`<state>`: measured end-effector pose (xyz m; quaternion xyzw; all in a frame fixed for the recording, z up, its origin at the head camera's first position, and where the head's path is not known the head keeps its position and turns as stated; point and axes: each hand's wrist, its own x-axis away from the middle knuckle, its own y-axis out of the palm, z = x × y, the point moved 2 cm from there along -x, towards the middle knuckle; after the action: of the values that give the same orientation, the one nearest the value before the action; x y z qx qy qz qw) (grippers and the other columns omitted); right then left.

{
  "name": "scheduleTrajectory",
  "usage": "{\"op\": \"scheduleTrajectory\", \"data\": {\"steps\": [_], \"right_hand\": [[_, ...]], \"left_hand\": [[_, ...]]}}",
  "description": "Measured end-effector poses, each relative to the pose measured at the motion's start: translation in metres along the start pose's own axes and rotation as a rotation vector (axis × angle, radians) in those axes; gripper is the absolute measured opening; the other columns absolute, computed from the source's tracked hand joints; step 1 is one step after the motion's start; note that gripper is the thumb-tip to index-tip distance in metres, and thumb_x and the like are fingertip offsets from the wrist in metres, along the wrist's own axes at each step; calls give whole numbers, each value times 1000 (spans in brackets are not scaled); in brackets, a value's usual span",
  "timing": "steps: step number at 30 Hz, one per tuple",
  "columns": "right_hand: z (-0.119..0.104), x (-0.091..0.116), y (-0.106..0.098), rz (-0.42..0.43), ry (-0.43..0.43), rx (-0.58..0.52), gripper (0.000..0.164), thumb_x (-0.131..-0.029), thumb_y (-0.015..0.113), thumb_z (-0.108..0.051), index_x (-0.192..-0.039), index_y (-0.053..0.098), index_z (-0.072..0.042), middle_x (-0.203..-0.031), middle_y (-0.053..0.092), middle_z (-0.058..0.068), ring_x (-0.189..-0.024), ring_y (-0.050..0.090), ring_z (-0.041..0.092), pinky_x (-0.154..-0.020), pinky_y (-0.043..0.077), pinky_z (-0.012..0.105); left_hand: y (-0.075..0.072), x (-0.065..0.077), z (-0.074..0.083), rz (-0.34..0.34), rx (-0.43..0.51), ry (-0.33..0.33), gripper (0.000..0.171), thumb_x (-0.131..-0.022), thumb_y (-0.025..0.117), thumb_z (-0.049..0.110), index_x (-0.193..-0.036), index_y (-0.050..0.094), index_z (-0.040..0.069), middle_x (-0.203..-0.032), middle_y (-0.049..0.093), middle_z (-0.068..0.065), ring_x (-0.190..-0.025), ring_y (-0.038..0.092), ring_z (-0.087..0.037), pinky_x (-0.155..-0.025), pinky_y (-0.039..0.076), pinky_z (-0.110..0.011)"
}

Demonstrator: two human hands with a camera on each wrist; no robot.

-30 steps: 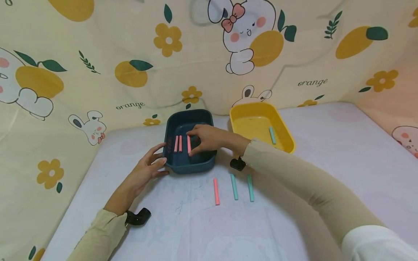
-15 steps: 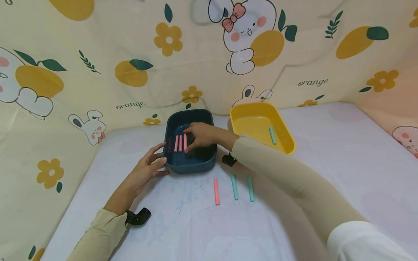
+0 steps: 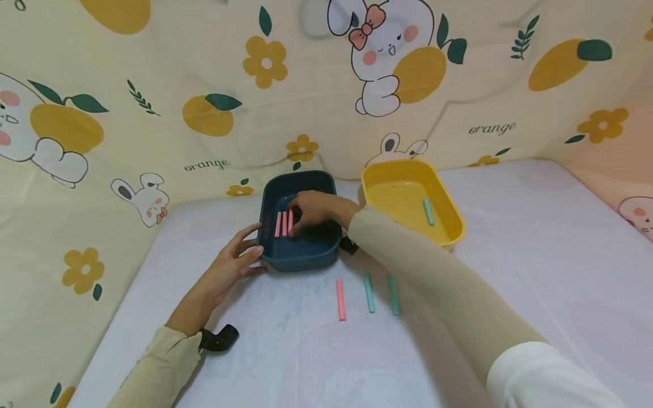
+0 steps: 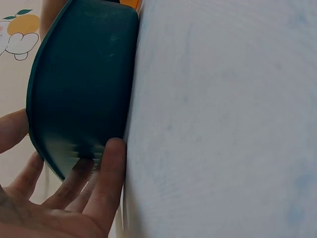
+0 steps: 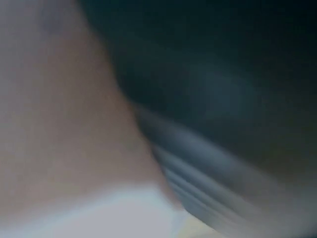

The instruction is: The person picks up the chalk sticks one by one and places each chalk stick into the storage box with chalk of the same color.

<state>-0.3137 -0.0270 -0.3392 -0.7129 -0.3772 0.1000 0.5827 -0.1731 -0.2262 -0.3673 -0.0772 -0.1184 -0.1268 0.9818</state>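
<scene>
A dark-blue, round-cornered plastic tub [image 3: 301, 264] and a yellow, round-cornered plastic tub [image 3: 394, 199] are showing smooth walls with a soft sheen. Slender pink sticks [image 3: 340, 299] and slender mint-green sticks [image 3: 369, 292] are displaying a matt, chalky finish, while a whitish tablecloth [image 3: 285, 351] is looking dull.

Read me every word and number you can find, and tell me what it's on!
"orange": on the rabbit-print cloth, left of the navy bin.
"orange": on the same cloth, up and right of the yellow bin.
Dark squiggle at the cloth's top left: cut off, can't be read.
No numbers, and no readable words on the bins, pink sticks or mint-green sticks.
</scene>
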Motion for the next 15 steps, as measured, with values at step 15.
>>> {"op": "scheduleTrajectory", "data": {"steps": [15], "right_hand": [[1, -2, 3, -23, 13, -25, 78, -86, 73, -52, -151, 44, -18, -158, 35, 11, -144, 38, 28, -122, 32, 45]], "left_hand": [[1, -1, 1, 6, 6, -14, 65, -103, 54, 25, -159, 21, 30, -163, 23, -15, -143, 36, -35, -111, 46, -51]]}}
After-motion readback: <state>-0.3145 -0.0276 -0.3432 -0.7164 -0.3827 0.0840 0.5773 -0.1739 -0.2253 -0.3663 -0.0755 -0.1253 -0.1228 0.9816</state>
